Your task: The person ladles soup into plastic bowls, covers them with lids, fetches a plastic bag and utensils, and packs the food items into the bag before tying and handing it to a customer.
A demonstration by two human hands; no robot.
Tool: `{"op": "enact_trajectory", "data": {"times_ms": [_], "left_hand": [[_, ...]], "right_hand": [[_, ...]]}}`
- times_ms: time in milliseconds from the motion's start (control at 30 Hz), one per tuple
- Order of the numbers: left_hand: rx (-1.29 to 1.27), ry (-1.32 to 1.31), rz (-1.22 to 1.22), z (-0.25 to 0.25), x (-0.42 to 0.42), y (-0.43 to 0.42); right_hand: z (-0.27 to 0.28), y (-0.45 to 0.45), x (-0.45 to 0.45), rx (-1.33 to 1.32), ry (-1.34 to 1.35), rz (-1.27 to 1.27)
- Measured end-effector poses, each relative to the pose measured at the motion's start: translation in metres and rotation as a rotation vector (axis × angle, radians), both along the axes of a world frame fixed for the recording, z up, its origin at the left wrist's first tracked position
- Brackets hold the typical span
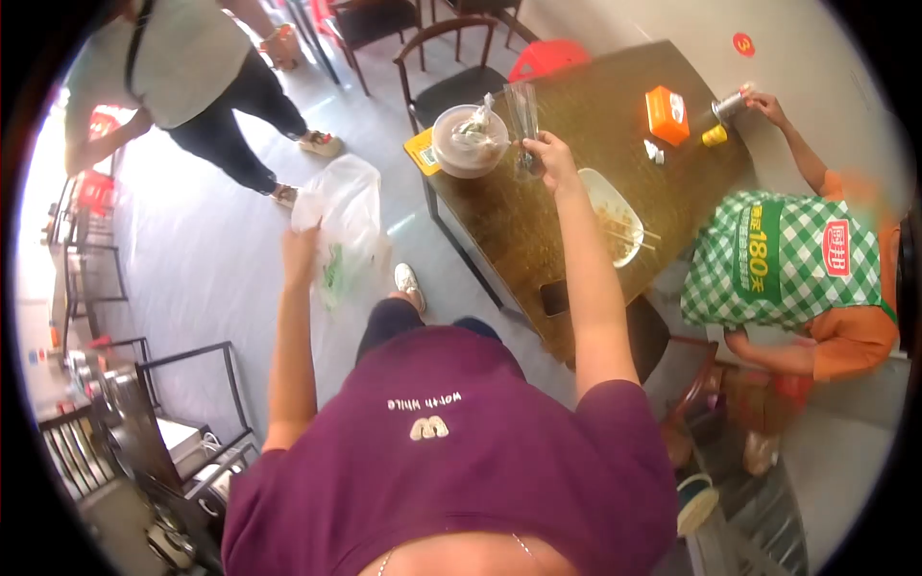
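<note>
My left hand (pixel 302 252) is closed on a translucent white plastic bag (pixel 338 206) with green print, which hangs over the floor. At the table's near left corner, my right hand (pixel 550 158) grips a tall clear plastic packet (pixel 524 110); something dark shows at its lower end, too blurred to name. Just left of that hand stands a round lidded takeaway tub (pixel 464 161) with a small knotted clear bag (pixel 474 130) on top. A white dish (pixel 615 206) with food remains and chopsticks (pixel 634 235) lies right of my right forearm.
The brown table (pixel 538 226) also bears an orange tissue box (pixel 667 115), a yellow-capped can (pixel 714 135) and a phone (pixel 554 298). A person in a green checked apron (pixel 768 259) reaches over its right end. Another person (pixel 206 77) stands at upper left. Chairs (pixel 451 86) stand behind.
</note>
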State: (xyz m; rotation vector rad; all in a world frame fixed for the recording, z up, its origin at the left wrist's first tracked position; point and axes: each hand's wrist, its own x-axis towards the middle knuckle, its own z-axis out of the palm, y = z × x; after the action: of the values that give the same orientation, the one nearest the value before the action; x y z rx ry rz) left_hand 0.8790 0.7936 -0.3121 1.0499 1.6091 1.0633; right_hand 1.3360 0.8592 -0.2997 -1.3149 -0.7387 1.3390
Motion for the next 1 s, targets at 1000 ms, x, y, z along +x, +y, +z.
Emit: {"op": "enact_trajectory", "data": {"times_ms": [1000], "left_hand": [[-0.476,-0.955,-0.562,-0.073,0.230,0.248]], "right_hand": [[-0.073,0.023,-0.099,-0.271,0.484,-0.627]]}}
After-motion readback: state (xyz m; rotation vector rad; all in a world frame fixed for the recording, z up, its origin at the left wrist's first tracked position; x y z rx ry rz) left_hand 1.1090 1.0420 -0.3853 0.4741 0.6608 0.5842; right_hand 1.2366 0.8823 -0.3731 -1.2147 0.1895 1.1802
